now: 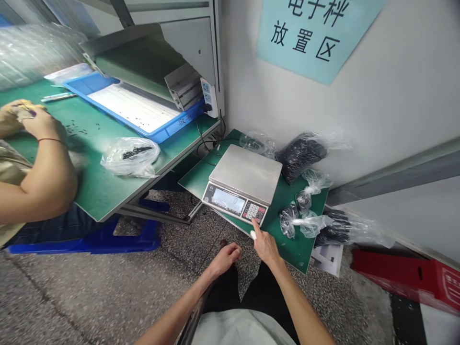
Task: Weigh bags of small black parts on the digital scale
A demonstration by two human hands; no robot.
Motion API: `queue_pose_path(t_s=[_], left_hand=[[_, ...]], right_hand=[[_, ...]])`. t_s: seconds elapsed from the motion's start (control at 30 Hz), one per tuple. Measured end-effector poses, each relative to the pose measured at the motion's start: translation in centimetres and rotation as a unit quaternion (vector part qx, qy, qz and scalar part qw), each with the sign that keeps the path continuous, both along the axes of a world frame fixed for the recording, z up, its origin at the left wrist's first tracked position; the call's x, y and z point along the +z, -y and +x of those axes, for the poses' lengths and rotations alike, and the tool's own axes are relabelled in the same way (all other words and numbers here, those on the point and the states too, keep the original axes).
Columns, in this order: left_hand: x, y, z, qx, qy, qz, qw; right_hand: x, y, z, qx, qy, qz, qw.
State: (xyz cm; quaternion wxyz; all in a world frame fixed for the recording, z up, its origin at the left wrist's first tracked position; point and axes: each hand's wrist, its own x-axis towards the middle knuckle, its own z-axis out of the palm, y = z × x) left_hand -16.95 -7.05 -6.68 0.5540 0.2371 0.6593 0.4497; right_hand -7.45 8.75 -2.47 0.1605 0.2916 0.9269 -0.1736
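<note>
A grey electronic scale (244, 184) with a steel pan sits on a low green-topped stand (298, 251) against the wall. My right hand (264, 242) reaches to its keypad (254, 211), the index finger stretched out onto a key and the other fingers curled under; a white cot covers one fingertip. My left hand (225, 258) hangs lower, near my knee, its fingers curled loosely with nothing visible in them. Several clear bags of small black parts (301, 154) lie on the stand right of the scale.
At the left, a co-worker's arm (39, 177) rests on a green workbench (104, 187) with a blue tray (158, 129) and a plastic bag of black parts (130, 155). A red box (413, 278) lies on the floor at right. A blue sign hangs on the wall.
</note>
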Motion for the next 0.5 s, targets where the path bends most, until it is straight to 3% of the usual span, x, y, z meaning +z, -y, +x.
queue_pose_path(t_s=[0.5], left_hand=[[-0.9,0.2,-0.2,0.003,-0.004,-0.004,1.0]], right_hand=[[0.6,0.0,-2.1,0.022,0.026,0.014,0.999]])
